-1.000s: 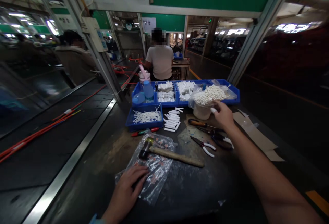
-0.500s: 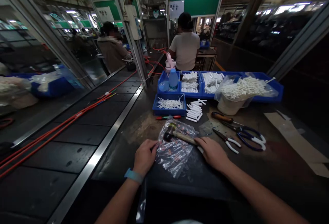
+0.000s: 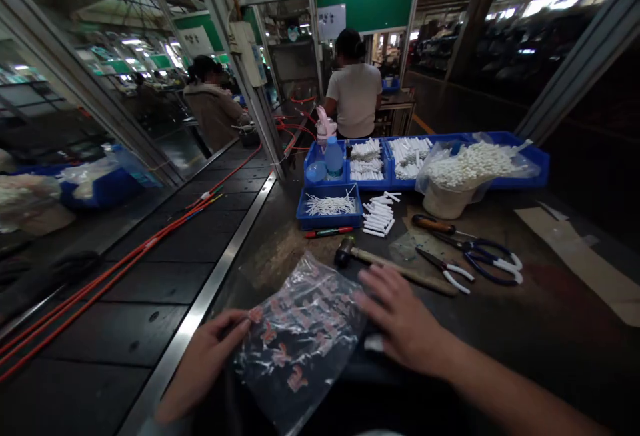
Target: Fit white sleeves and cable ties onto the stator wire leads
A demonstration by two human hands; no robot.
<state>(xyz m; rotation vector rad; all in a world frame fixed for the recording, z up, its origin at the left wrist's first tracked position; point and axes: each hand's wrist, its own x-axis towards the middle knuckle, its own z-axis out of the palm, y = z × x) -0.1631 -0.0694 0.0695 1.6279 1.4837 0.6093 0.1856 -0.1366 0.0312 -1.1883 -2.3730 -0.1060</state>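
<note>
Pinched by its left edge, a clear plastic bag (image 3: 305, 329) with several small reddish pieces inside hangs from my left hand (image 3: 213, 349) over the table's front edge. My right hand (image 3: 400, 319) is at the bag's right side, fingers spread and a bit blurred; whether it touches the bag I cannot tell. A small white thing shows below that hand, too blurred to name. Just beyond the bag a mallet (image 3: 395, 268) with a black head and wooden handle lies on the table. To its right are pliers (image 3: 445, 268) with white grips.
Blue bins (image 3: 367, 164) hold white tubes, and a blue tray (image 3: 329, 206) holds thin white sticks. White tubes (image 3: 381, 215) lie beside a red marker (image 3: 329, 232). A screwdriver (image 3: 434, 225), scissors-like tool (image 3: 495, 263) and cardboard (image 3: 575, 256) lie right. A conveyor (image 3: 165, 283) runs along the left.
The mallet has left my right hand and lies farther right on the table. My left hand has drawn the bag toward me and lifted it off the table.
</note>
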